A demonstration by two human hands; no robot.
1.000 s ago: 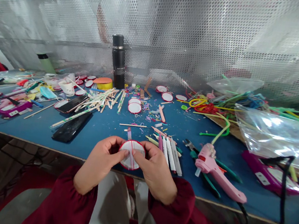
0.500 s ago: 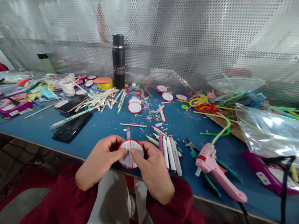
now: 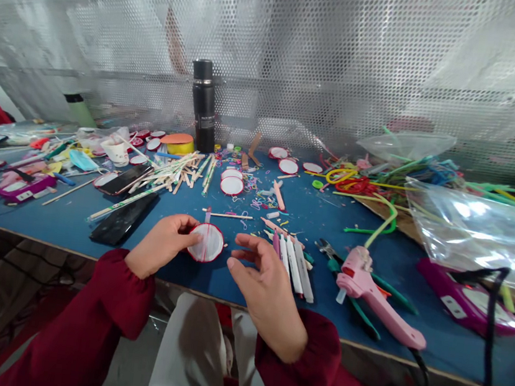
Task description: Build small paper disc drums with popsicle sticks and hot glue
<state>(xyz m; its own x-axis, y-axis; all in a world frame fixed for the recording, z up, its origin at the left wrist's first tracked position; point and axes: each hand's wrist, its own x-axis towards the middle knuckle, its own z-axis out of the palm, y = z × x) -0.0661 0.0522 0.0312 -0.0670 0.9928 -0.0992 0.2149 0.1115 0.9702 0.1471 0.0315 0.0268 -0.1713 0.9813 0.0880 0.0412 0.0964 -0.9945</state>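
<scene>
My left hand (image 3: 167, 242) pinches the left side of a round white disc (image 3: 211, 247) with a red rim, thumb on top. A thin pinkish strip runs down the disc's middle and sticks out past its far edge. To the right of the disc, and apart from it, my right hand (image 3: 265, 281) is open with nothing in it, fingers slightly curled. Several markers (image 3: 290, 261) lie just beyond my right fingers. A thin wooden stick (image 3: 231, 216) lies behind the disc.
At right are a pink glue gun (image 3: 363, 281), green-handled pliers (image 3: 393, 290) and clear plastic bags (image 3: 468, 237). A black phone (image 3: 125, 219), loose sticks (image 3: 173, 173) and a black bottle (image 3: 203, 108) stand or lie left of centre. More red-rimmed discs (image 3: 231, 185) lie farther back.
My right hand has let go of the disc, opened and drawn away to its right. My left hand has carried the disc a little left and farther from me.
</scene>
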